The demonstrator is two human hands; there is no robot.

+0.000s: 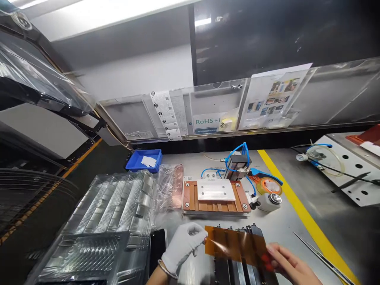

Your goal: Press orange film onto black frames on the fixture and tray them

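Observation:
Stretched between my hands is a see-through amber film strip [234, 245], held above a row of black slotted parts [237, 273]. My left hand [185, 241], in a white glove, pinches the strip's left end between thumb and fingertips. At the other end my right hand [287, 263] grips the film, with red at its fingertips that I cannot make out fully. Behind the strip stands a brown fixture [192, 196] with a silver plate [216, 190] on top. Blue air tubes [244, 148] run to a cylinder behind it.
On the left are stacked clear plastic trays [103, 202] and a blue bin [136, 160]. Right of the fixture sit a white dispenser bottle [268, 202] and a tape roll [268, 185]. Tweezers [322, 257] lie by the yellow line [297, 204]. A white perforated box [347, 170] stands far right.

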